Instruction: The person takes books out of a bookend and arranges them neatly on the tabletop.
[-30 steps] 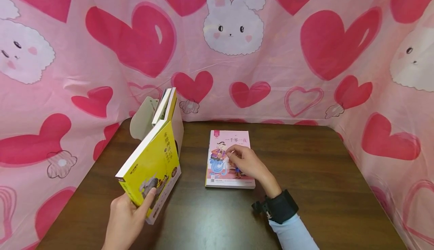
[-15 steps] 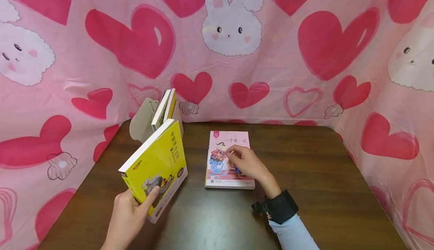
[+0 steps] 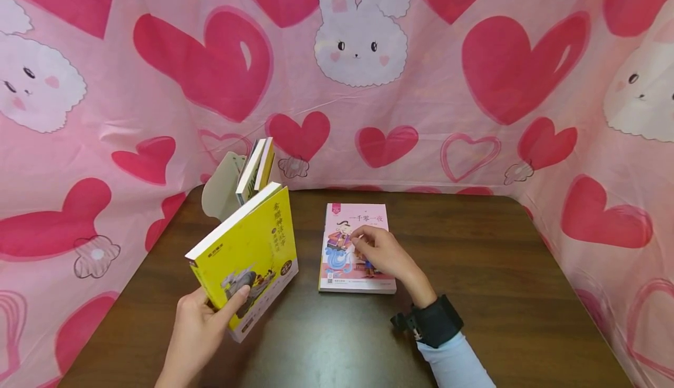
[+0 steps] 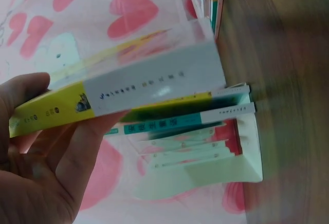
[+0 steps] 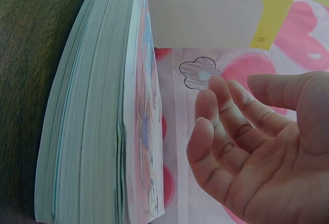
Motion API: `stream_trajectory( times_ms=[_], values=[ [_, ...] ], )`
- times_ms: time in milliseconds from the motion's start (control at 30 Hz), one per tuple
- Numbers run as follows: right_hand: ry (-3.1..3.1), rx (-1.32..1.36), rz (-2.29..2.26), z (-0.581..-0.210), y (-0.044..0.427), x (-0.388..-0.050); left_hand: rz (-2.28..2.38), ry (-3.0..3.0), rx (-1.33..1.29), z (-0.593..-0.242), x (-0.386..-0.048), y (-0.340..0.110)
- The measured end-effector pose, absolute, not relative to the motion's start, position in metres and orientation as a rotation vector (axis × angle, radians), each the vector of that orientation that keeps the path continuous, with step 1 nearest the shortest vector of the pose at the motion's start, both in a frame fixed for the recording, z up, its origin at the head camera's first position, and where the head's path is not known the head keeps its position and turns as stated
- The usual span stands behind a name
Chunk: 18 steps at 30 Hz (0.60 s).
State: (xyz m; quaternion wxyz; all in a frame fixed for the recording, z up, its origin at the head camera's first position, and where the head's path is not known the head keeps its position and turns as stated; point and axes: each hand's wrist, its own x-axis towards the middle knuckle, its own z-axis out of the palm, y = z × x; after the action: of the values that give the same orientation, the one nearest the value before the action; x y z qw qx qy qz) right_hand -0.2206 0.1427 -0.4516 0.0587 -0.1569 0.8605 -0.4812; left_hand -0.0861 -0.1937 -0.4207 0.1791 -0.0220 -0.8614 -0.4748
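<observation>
My left hand (image 3: pixel 202 320) grips a yellow paperback book (image 3: pixel 250 247) by its lower left corner, thumb on the front cover. The book is tilted and raised above the table; its white and yellow spine shows in the left wrist view. A pink book (image 3: pixel 339 262) lies flat on the table, its page edges (image 5: pixel 92 121) large in the right wrist view. Over its right half hovers my right hand (image 3: pixel 387 253), fingers loosely curved with nothing between them. In the right wrist view a gap separates the fingertips (image 5: pixel 200 134) from the cover.
A pale bookend rack (image 3: pixel 217 192) stands at the back left of the dark wooden table (image 3: pixel 474 294). Upright books (image 3: pixel 258 168) stand in it, partly hidden behind the yellow book. Pink heart-printed cloth (image 3: pixel 432 160) walls the back and both sides.
The yellow book has moved right and turned its front cover more toward me, coming away from the rack. My right hand and the pink book have stayed put.
</observation>
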Motion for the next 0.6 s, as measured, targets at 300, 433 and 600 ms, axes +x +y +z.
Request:
stream_trajectory(
  times_ms=[300, 433, 600],
  values=[
    [2.602, -0.485, -1.460, -0.449, 0.142, -0.220, -1.579, -2.420, -0.029, -0.420, -0.095, -0.194],
    [2.599, -0.488, -1.462, -0.447, 0.142, -0.219, -1.637, -2.420, -0.037, -0.420, -0.098, -0.194],
    [2.594, -0.501, -1.458, -0.449, 0.142, -0.219, -1.668, -2.448, -0.032, -0.419, -0.101, -0.194]
  ],
)
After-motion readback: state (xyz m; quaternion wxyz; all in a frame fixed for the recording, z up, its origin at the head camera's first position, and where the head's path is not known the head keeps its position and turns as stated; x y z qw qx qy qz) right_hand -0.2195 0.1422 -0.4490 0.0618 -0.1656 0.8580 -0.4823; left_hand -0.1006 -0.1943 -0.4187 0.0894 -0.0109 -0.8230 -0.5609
